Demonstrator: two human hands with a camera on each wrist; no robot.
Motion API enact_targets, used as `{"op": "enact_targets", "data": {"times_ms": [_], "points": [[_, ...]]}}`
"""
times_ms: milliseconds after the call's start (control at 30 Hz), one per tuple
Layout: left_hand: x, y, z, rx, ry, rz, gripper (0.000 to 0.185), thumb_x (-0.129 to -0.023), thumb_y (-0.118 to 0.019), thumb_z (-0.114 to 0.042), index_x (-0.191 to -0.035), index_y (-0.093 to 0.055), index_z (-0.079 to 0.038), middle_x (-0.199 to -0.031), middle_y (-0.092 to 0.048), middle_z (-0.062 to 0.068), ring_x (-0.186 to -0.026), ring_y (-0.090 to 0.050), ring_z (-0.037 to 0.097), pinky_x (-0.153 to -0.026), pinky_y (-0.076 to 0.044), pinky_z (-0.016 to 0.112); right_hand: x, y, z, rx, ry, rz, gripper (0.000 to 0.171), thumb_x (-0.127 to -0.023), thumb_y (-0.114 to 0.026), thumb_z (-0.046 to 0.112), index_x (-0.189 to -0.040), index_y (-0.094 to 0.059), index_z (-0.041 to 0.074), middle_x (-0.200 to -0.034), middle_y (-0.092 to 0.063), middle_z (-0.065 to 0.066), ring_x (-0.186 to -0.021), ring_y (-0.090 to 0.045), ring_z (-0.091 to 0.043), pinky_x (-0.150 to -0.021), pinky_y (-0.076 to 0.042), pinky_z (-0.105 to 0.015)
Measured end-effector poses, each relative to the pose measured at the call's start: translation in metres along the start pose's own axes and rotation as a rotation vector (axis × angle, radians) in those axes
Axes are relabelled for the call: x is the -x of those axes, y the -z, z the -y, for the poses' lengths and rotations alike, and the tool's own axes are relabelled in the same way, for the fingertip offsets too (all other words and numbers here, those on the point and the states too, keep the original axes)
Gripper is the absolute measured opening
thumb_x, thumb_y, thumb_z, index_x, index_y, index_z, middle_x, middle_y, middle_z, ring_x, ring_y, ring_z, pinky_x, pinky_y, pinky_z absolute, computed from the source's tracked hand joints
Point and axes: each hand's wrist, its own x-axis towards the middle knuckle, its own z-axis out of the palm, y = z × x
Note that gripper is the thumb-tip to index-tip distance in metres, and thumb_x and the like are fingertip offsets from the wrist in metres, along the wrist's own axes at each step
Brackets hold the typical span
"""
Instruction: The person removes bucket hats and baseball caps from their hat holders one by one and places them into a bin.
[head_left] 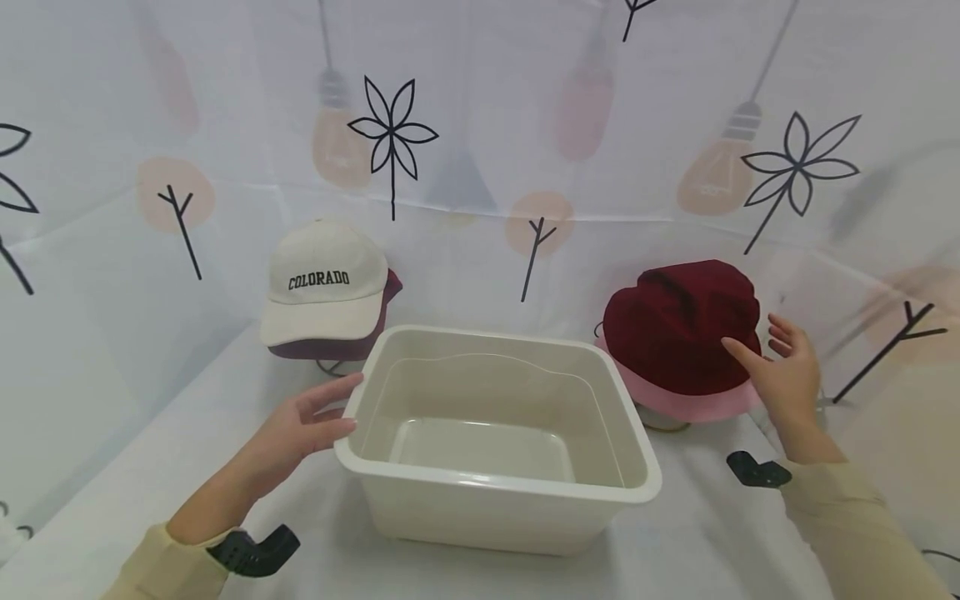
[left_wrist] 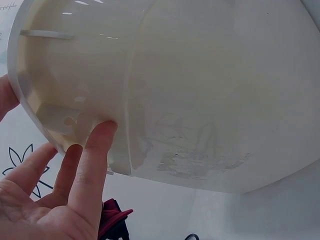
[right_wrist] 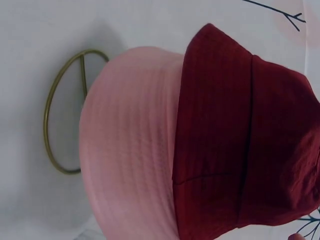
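A cream plastic basin stands in the middle of the table, its inside bare. My left hand touches the basin's left rim with extended fingers; in the left wrist view, fingertips lie against its outer wall. At the right, a dark red bucket hat sits over a pink bucket hat. Beside the red hat's right side is my right hand, thumb and fingers spread apart, holding nothing. The right wrist view has the pink brim beneath the red hat, with only a fingertip showing low right.
Back left, a cream cap lettered COLORADO rests over a dark red hat on a wire stand. The pink hat's stand has a brass-coloured ring base. A patterned cloth hangs behind the white table.
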Motion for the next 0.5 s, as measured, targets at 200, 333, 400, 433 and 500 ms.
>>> {"op": "enact_targets", "data": {"times_ms": [200, 333, 400, 433, 500], "points": [[-0.002, 0.000, 0.003, 0.001, 0.018, -0.007, 0.064, -0.087, -0.064, -0.021, -0.143, -0.035, -0.010, -0.146, -0.033, 0.013, -0.125, -0.042, 0.035, -0.098, -0.034, 0.054, -0.008, 0.006, -0.003, -0.017, 0.046, 0.090, 0.080, -0.082, -0.070, 0.037, -0.147, -0.026, 0.028, -0.150, -0.026, -0.008, -0.133, -0.029, -0.030, -0.104, -0.030, -0.038], [-0.001, 0.000, 0.002, -0.003, 0.021, -0.002, 0.065, -0.087, -0.064, -0.021, -0.144, -0.034, -0.009, -0.146, -0.032, 0.014, -0.126, -0.041, 0.035, -0.098, -0.034, 0.055, -0.015, 0.007, -0.002, -0.031, 0.064, 0.150, 0.079, -0.084, -0.067, 0.036, -0.149, -0.022, 0.028, -0.151, -0.021, -0.014, -0.133, -0.026, -0.033, -0.106, -0.028, -0.042], [-0.001, 0.000, 0.001, 0.000, 0.018, 0.000, 0.065, -0.087, -0.064, -0.021, -0.144, -0.034, -0.009, -0.146, -0.032, 0.014, -0.126, -0.041, 0.035, -0.098, -0.034, 0.055, -0.018, 0.007, -0.002, -0.030, 0.072, 0.170, 0.078, -0.085, -0.066, 0.036, -0.148, -0.022, 0.029, -0.151, -0.021, -0.015, -0.132, -0.028, -0.033, -0.103, -0.032, -0.034], [0.000, 0.000, 0.000, 0.003, 0.019, 0.000, 0.065, -0.087, -0.064, -0.020, -0.144, -0.034, -0.009, -0.146, -0.032, 0.014, -0.126, -0.041, 0.035, -0.098, -0.034, 0.055, -0.020, 0.007, -0.001, -0.025, 0.078, 0.179, 0.077, -0.085, -0.066, 0.036, -0.148, -0.022, 0.029, -0.151, -0.021, -0.015, -0.131, -0.029, -0.033, -0.100, -0.035, -0.028], [0.000, 0.000, 0.000, 0.005, 0.020, 0.000, 0.065, -0.087, -0.064, -0.020, -0.144, -0.034, -0.008, -0.146, -0.032, 0.014, -0.126, -0.041, 0.034, -0.098, -0.034, 0.054, -0.024, 0.007, 0.000, -0.026, 0.088, 0.196, 0.076, -0.086, -0.065, 0.035, -0.148, -0.022, 0.029, -0.150, -0.021, -0.016, -0.128, -0.031, -0.034, -0.088, -0.039, -0.016]]}}
